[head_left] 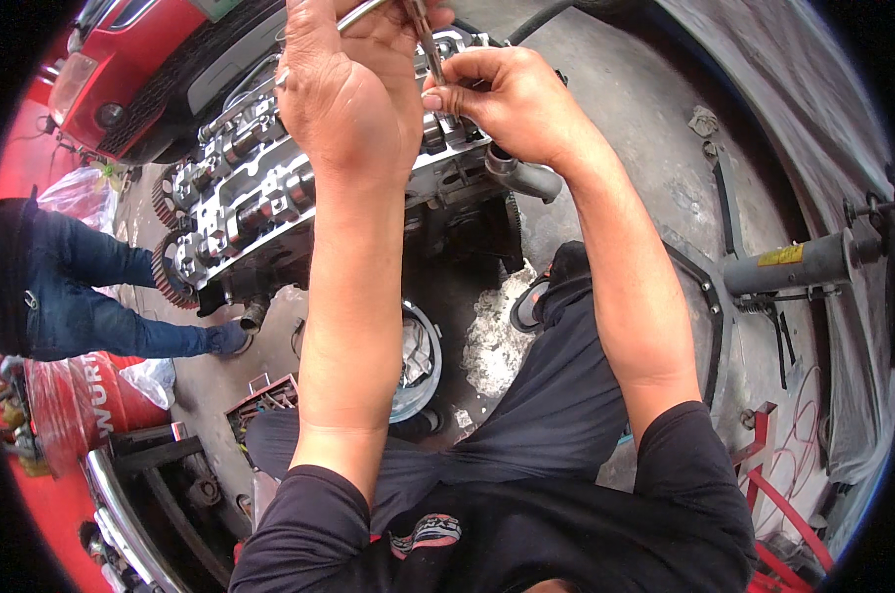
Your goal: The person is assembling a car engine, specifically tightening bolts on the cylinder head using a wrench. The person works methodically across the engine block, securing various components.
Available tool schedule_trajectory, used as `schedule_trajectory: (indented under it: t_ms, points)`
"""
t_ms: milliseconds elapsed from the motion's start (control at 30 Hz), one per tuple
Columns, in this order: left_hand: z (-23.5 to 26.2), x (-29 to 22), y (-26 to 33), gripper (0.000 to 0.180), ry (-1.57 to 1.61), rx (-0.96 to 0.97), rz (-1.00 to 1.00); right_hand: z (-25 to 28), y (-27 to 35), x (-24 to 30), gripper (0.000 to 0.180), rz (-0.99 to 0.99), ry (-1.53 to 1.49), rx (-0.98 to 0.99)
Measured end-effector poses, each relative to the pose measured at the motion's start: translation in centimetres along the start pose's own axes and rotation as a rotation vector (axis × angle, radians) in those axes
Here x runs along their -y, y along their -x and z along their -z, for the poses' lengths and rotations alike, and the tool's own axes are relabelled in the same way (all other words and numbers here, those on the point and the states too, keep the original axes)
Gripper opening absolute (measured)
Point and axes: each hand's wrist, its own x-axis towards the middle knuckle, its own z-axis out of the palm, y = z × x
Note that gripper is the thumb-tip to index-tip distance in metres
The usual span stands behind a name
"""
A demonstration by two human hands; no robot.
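A car engine's cylinder head (pixel 255 212), with camshafts and toothed gears (pixel 170 262) at its left end, lies in front of me. A slim metal rod (pixel 426 42), resembling a socket wrench extension, comes down steeply onto its right part. My right hand (pixel 507 99) pinches the rod's lower end between thumb and fingers, close above the head. Higher up, my left hand (pixel 353 94) is curled round the upper part of the tool, palm toward me. A shiny bar (pixel 360 14) shows beside that hand at the top edge, which cuts off its fingers.
A bucket (pixel 423 381) with crumpled material stands between my legs, near white granules (pixel 497 336) on the floor. To the left are a person in jeans (pixel 101 282), a toolbox (pixel 269 395) and a red drum (pixel 91 405). A grey cylinder on a stand (pixel 788 267) is at right.
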Motion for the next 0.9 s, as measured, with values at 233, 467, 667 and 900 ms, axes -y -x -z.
schedule_trajectory:
  t_ms: [233,467,667,900]
  points:
    - [2.7,-0.8,-5.6,0.060,0.369,0.595,0.569,-0.4,0.0,-0.9,0.028,0.108,-0.017,-0.050]
    - [-0.2,0.4,0.4,0.040,0.118,-0.180,0.012,-0.7,0.1,-0.9,0.032,0.068,0.021,-0.089]
    - [-0.8,-1.1,-2.3,0.028,-0.113,0.099,0.272,-0.3,0.4,-1.4,0.031,0.076,-0.044,-0.066]
    - [-2.4,-3.5,-6.7,0.033,-0.340,0.383,0.851,-0.6,0.4,-0.9,0.031,0.066,0.022,-0.082]
